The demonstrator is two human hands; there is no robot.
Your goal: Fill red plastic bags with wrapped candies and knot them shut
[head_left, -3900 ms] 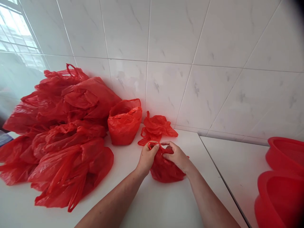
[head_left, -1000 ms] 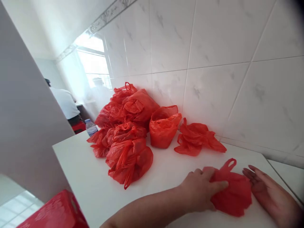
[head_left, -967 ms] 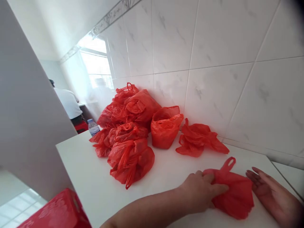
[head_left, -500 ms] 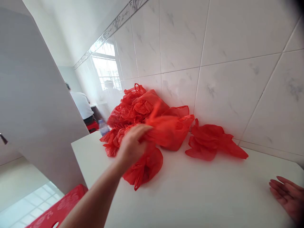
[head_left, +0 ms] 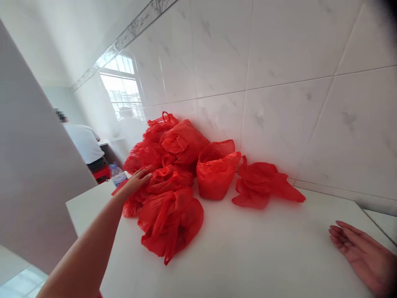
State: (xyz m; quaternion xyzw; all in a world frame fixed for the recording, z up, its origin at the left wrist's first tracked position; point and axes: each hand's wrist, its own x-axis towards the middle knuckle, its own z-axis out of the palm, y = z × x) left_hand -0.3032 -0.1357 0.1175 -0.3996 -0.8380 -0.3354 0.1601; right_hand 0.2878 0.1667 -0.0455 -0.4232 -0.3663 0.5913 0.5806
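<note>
We look down at a white table (head_left: 248,256) pushed against a pale, marbled tile wall (head_left: 294,45); on its left side a pile of crumpled red plastic bags (head_left: 186,142) is heaped against the tiles, and our left hand (head_left: 139,181) reaches onto the near left part of it, palm down; those fingers stretch forward over the plastic, slightly apart, though we cannot tell whether they pinch any of it; nearest us in the pile sits a bulging bag (head_left: 173,221) with a handle loop trailing onto the tabletop; just right of the pile a red bag stands upright (head_left: 215,178), its mouth gaping, and beside that a limp red bag (head_left: 268,186) lies loosely crumpled near the wall; our right hand (head_left: 361,250) is at the far right, well apart from the bags, palm up, fingers close together and gently curled; behind the pile's left edge is a partly blurred clear bottle (head_left: 118,179); beyond, a person in a white top (head_left: 83,142) sits on a red stool (head_left: 101,174), back towards us.
</note>
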